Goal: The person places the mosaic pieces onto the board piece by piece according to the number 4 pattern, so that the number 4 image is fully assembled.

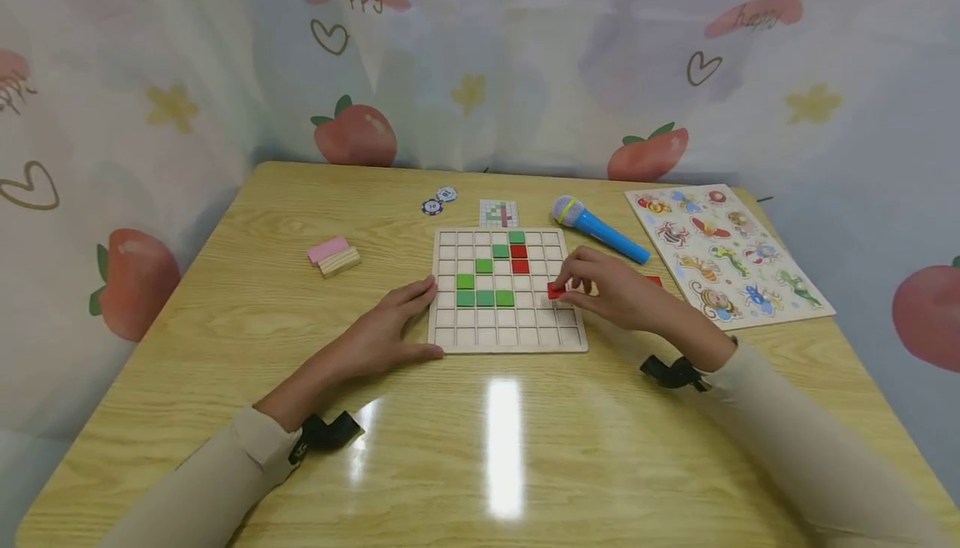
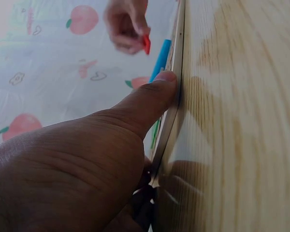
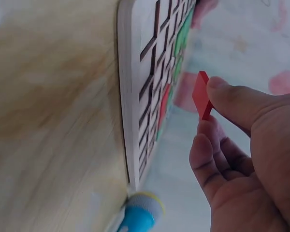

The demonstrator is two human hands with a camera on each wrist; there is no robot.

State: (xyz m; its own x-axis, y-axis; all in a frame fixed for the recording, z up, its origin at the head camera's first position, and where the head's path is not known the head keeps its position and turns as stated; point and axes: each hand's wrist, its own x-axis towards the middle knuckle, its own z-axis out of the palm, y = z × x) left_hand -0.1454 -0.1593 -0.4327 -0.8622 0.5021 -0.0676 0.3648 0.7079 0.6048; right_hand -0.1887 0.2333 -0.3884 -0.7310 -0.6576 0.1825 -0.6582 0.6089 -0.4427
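A pale wooden grid board (image 1: pixel 507 339) lies mid-table with several green tiles (image 1: pixel 484 298) and two red tiles (image 1: pixel 519 258) in its cells. My right hand (image 1: pixel 611 289) pinches a red square tile (image 1: pixel 556 289) just over the board's right side; in the right wrist view the tile (image 3: pixel 201 94) sits between thumb and fingertips, clear of the board (image 3: pixel 135 96). My left hand (image 1: pixel 390 323) lies flat on the table against the board's left edge, and its thumb (image 2: pixel 152 94) presses the board's rim (image 2: pixel 171 111).
A blue toy microphone (image 1: pixel 600 229) and an insect peg puzzle (image 1: pixel 723 252) lie to the right. A pattern card (image 1: pixel 498 213), two chips (image 1: pixel 438 200) and a pink-and-wood block stack (image 1: pixel 333 255) sit behind and left. Another red piece (image 1: pixel 654 280) lies by the right hand.
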